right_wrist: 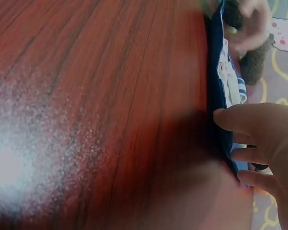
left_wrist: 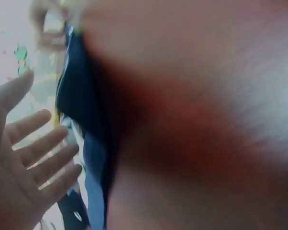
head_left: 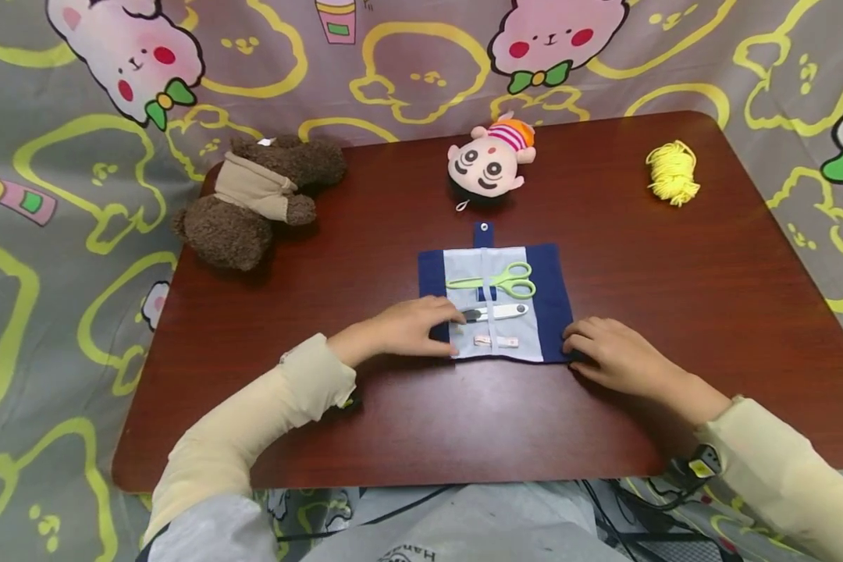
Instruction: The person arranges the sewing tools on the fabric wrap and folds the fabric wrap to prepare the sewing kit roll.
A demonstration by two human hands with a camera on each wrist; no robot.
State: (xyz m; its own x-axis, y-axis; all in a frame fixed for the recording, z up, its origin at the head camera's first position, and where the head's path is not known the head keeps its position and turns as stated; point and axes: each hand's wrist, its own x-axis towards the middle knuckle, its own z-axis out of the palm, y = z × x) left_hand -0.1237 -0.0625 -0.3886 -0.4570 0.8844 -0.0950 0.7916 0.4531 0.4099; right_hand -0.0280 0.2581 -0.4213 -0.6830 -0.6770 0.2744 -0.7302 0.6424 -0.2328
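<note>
A navy fabric tool roll (head_left: 555,304) with a pale lining lies unfolded on the table, its snap tab (head_left: 484,233) pointing to the far side. An elastic strap down its middle crosses green scissors (head_left: 516,280), a small dark blue item (head_left: 487,294), a white utility knife (head_left: 509,311) and a small whitish piece with pink marks (head_left: 507,342). Over the roll's left edge, my left hand (head_left: 414,326) spreads relaxed fingers near the knife's dark end; the left wrist view shows its palm bare. My right hand (head_left: 614,355) rests its fingertips on the right edge, thumb at the near corner.
A brown teddy bear (head_left: 253,183) in a beige top lies at the far left of the wooden table (head_left: 365,242). Beyond the roll lies a plush doll (head_left: 488,164). Yellow yarn (head_left: 673,173) sits at the far right. Patterned cloth (head_left: 421,70) hangs behind.
</note>
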